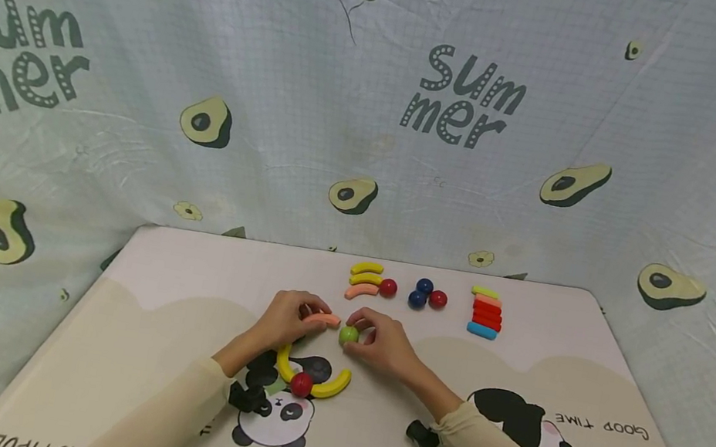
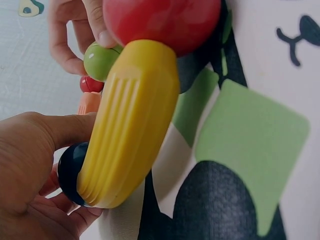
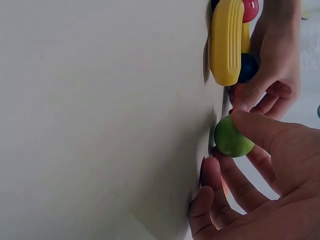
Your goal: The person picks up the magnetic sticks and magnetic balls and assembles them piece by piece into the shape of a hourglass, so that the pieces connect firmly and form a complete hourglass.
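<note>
My left hand (image 1: pixel 289 320) pinches an orange curved stick (image 1: pixel 323 319) near the middle of the table. Just right of it, my right hand (image 1: pixel 384 343) holds a small green ball (image 1: pixel 349 335) between thumb and fingers. The right wrist view shows that green ball (image 3: pixel 233 137) close to the table surface. Beside the left hand lies a dark blue ball (image 2: pixel 70 172), partly hidden behind a ridged yellow curved piece (image 2: pixel 132 125). Nearer me, two yellow curved pieces (image 1: pixel 332 384) form an arc with a red ball (image 1: pixel 301 384) between them.
Behind the hands lie yellow and orange curved sticks (image 1: pixel 366 279) with a red ball (image 1: pixel 388 288). Blue balls (image 1: pixel 418 299) and another red ball (image 1: pixel 438 299) sit to their right. Farther right is a row of coloured sticks (image 1: pixel 487 317). A printed cloth (image 1: pixel 283 165) hangs behind the table.
</note>
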A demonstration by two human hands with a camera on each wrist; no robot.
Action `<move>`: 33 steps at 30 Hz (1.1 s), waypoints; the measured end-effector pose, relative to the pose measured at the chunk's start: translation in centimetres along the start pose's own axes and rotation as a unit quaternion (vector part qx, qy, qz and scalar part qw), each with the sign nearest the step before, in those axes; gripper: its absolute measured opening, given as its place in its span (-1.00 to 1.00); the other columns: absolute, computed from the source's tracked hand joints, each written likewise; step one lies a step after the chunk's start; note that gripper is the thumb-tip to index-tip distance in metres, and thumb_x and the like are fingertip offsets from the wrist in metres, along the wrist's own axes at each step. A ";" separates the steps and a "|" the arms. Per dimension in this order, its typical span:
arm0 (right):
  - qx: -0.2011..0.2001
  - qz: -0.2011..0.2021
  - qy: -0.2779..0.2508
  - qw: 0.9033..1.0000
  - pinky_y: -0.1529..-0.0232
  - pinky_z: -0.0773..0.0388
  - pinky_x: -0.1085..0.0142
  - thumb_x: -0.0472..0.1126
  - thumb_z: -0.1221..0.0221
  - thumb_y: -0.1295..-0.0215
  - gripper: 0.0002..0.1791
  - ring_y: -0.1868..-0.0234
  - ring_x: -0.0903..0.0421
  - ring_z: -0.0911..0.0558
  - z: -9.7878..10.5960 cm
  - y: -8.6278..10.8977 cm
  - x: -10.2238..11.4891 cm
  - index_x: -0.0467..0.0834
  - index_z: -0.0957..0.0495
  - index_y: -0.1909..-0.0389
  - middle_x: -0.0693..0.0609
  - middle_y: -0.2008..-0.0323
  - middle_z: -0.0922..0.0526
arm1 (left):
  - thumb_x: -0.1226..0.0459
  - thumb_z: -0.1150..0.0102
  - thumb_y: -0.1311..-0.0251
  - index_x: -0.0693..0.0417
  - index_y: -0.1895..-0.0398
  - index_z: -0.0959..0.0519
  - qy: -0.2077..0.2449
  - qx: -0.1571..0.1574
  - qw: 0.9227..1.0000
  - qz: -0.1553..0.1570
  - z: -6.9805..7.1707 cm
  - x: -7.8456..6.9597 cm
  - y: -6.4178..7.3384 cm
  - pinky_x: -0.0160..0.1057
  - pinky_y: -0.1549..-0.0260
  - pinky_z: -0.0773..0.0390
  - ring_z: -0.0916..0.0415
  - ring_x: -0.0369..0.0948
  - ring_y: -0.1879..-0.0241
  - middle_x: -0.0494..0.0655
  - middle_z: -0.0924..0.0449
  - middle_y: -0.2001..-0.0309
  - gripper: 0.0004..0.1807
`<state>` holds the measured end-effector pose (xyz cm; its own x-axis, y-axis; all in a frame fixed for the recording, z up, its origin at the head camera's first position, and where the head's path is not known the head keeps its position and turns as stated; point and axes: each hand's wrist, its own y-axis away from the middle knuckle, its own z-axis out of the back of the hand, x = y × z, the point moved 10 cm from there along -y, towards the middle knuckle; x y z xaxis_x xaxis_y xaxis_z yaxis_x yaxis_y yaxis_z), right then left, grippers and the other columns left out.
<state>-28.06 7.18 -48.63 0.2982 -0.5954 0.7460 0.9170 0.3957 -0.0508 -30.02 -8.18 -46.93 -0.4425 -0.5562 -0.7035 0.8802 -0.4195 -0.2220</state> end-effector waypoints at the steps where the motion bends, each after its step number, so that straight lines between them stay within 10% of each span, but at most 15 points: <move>1: -0.001 -0.001 0.001 1.000 0.25 -0.51 0.35 -0.21 -0.47 -0.21 -0.68 0.34 0.16 -0.52 0.0 0.0 0.0 -0.03 -0.61 0.06 0.04 0.13 -0.73 | 0.29 -0.48 -0.19 0.12 0.16 -0.77 0.000 0.000 1.000 -0.003 0.0 -0.1 0.0 -0.36 0.37 -0.52 -0.53 -0.20 0.39 -0.12 -0.72 0.32 -0.82; 33: -0.007 0.023 -0.012 1.000 0.31 -0.47 0.38 -0.24 -0.44 -0.25 -0.66 0.39 0.16 -0.50 0.0 0.2 0.4 -0.04 -0.61 -0.02 0.04 0.14 -0.69 | 0.31 -0.48 -0.18 0.15 0.16 -0.76 0.007 0.004 1.000 -0.008 -0.2 -0.6 0.2 -0.35 0.38 -0.51 -0.50 -0.21 0.41 -0.07 -0.72 0.31 -0.82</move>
<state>-27.81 7.05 -48.33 0.3342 -0.5590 0.7589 0.9057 0.4133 -0.0944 -29.60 -7.80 -46.68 -0.4545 -0.5395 -0.7088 0.8714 -0.4343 -0.2282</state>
